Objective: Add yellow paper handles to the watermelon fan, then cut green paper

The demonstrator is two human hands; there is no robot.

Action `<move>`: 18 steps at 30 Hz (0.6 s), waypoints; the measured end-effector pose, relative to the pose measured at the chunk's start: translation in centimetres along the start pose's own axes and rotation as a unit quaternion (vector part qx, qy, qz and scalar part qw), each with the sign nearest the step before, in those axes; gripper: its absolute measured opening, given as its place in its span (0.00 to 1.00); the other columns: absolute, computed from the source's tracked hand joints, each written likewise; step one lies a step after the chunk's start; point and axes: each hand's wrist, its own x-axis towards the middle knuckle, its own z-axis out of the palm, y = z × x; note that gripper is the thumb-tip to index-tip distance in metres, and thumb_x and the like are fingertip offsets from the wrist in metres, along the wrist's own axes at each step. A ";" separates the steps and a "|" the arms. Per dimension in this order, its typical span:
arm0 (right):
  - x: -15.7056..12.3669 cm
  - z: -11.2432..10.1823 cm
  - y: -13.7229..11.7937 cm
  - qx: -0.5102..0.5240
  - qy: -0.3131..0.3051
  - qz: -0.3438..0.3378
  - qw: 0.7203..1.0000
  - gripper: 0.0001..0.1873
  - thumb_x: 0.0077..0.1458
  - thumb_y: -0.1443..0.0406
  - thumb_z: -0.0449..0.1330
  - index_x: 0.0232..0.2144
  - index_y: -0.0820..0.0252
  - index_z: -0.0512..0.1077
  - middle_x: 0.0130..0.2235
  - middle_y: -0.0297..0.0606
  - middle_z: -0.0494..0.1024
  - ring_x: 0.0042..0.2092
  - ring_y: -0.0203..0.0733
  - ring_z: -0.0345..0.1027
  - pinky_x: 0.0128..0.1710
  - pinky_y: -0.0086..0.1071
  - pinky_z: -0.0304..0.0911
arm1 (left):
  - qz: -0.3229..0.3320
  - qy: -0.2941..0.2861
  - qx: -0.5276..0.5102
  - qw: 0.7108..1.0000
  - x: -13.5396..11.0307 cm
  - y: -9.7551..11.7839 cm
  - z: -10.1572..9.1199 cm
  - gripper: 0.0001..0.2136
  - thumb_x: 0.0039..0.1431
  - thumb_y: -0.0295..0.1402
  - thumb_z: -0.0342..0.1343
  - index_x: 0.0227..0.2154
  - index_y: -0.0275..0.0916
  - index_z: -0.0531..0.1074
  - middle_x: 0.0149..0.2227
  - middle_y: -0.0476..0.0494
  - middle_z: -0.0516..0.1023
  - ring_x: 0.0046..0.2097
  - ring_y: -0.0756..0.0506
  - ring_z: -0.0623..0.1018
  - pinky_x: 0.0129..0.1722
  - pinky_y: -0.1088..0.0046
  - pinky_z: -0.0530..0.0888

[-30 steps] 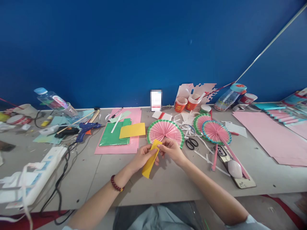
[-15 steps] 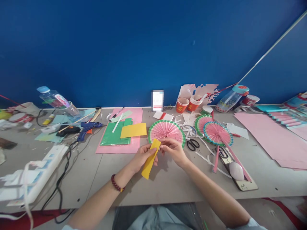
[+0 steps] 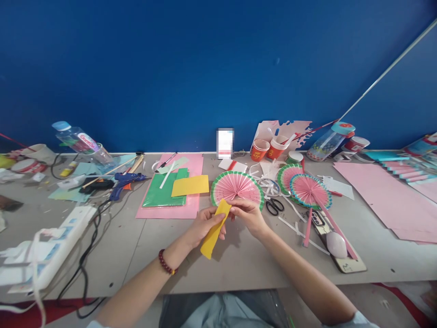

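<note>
A narrow strip of yellow paper [image 3: 212, 240], apparently folded, slants between my hands above the table's front part. My left hand [image 3: 204, 226] wraps round its middle, thumb on top. At the strip's upper end, my right hand [image 3: 248, 216] pinches the corner between thumb and fingers. Just behind them lies a pleated watermelon-pattern paper fan [image 3: 239, 184], its lower edge partly hidden by my hands. A flat yellow paper piece [image 3: 190, 186] rests to the left, over green paper sheets [image 3: 160, 193] on a pink sheet [image 3: 145, 213].
Black-handled scissors [image 3: 275, 207] lie right of the fan. Further right are two more fans [image 3: 311, 190], a phone [image 3: 353, 266] and pink sheets [image 3: 375, 196]. A blue glue gun [image 3: 124, 182], dark cables [image 3: 89, 246] and a white power strip [image 3: 64, 246] occupy the left. Paper cups [image 3: 260, 149] stand behind.
The yellow strip has tilted slightly, its lower end shifting a little down and its top edge a little right. Both hands keep their hold.
</note>
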 end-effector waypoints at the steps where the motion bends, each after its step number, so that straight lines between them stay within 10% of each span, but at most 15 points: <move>1: 0.0 0.0 0.0 0.001 0.000 -0.002 1.000 0.08 0.43 0.62 0.67 0.31 0.53 0.79 0.28 0.34 0.78 0.25 0.35 0.69 0.25 0.31 0.67 | 0.001 0.001 0.001 1.000 0.0 0.0 0.0 0.16 0.51 0.44 0.60 0.34 0.34 0.70 0.20 0.48 0.76 0.19 0.50 0.74 0.20 0.77 0.69; 18: 0.1 -0.1 0.2 0.008 -0.005 -0.028 1.000 0.07 0.45 0.62 0.67 0.30 0.54 0.80 0.26 0.34 0.77 0.24 0.34 0.68 0.22 0.28 0.66 | 0.012 0.004 0.003 1.000 -0.2 0.0 0.1 0.14 0.53 0.41 0.59 0.32 0.33 0.70 0.19 0.47 0.76 0.19 0.50 0.75 0.21 0.77 0.72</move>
